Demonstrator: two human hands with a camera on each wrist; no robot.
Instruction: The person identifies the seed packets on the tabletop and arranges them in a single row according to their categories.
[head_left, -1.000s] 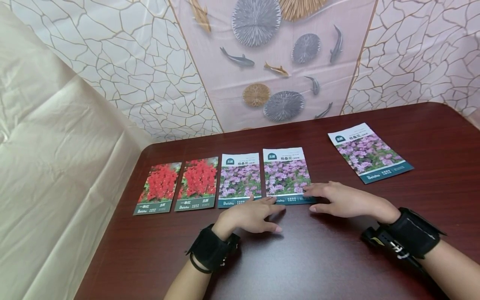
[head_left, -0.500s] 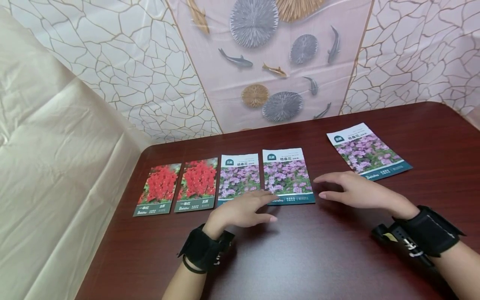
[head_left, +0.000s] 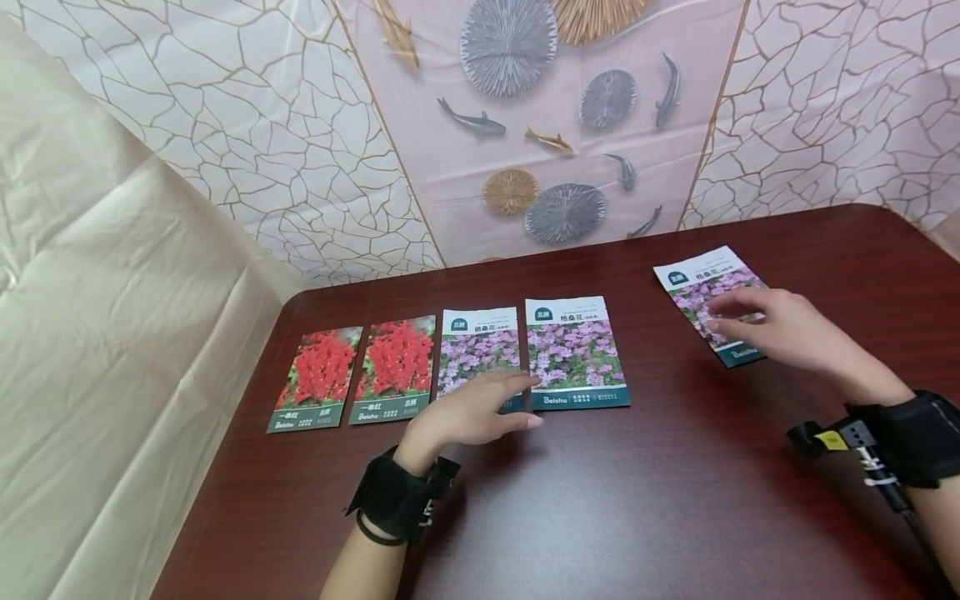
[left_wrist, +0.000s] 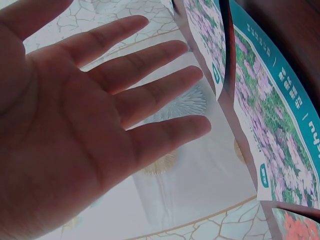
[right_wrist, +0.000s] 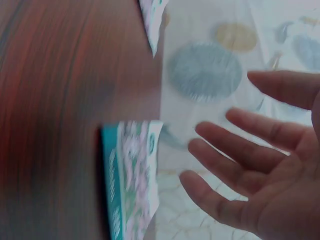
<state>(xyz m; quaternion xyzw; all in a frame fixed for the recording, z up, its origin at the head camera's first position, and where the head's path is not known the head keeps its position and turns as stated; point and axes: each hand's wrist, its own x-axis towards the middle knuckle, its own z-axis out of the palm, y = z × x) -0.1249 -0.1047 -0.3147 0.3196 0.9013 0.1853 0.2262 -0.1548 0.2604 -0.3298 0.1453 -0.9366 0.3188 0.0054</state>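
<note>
My left hand [head_left: 472, 408] hovers over the lower part of a purple-flower seed packet [head_left: 480, 342], third from the left in a row. In the left wrist view its palm [left_wrist: 65, 120] and straight, spread fingers hold nothing. To its right lies another purple-flower packet [head_left: 576, 354]. Over at the right, my right hand [head_left: 795, 329] is above a separate, tilted purple-flower packet [head_left: 701, 287] and covers part of it. The right wrist view shows that hand [right_wrist: 265, 165] with loosely bent fingers and nothing in them, apart from the blurred packet [right_wrist: 135, 175].
Two red-flower seed packets [head_left: 315, 375] [head_left: 396, 367] lie at the left end of the row. All rest on a dark red-brown wooden table [head_left: 637, 517]. A patterned cloth [head_left: 300, 125] hangs behind its far edge, and a cream cloth [head_left: 112, 333] at the left.
My right hand has left the right end of the row and moved right to over the separate packet. My left hand has lifted and drifted slightly left. The packets in the row lie much as before.
</note>
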